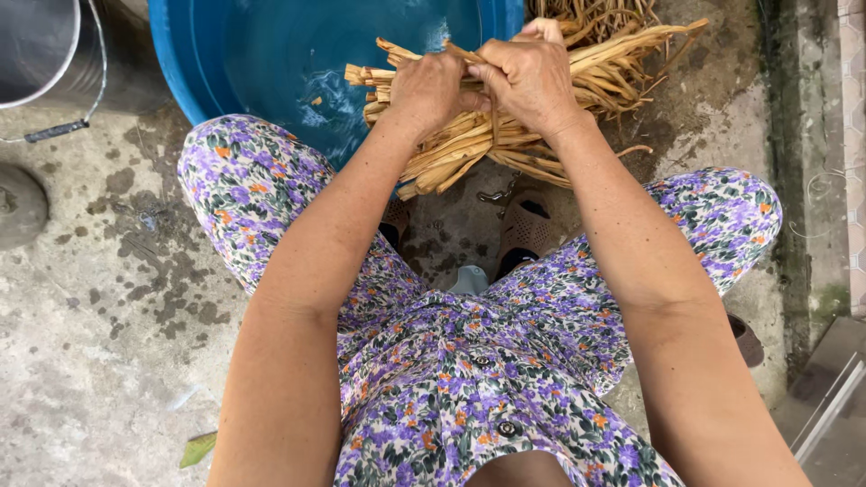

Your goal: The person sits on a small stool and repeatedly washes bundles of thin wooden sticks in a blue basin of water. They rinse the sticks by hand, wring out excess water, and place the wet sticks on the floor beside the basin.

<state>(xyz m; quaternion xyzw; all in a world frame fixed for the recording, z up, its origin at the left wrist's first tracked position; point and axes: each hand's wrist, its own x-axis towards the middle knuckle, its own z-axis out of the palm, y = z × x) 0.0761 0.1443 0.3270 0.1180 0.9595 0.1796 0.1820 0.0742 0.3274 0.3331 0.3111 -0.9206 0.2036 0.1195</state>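
Closest, our floral-print knees (262, 194) spread wide, leaving room for work between. Beyond them, left hand (431, 90) clenched round bundle of dried tan strips (469, 135), steadying it; right hand (530, 79) gripping same bundle just beside, fingers curled over, seemingly twisting or sorting. Bundle held over rim of blue water basin (180, 81), likely for dipping. Farther off, loose strip pile (595, 18) on wet concrete; metal bucket (45, 45) far left.
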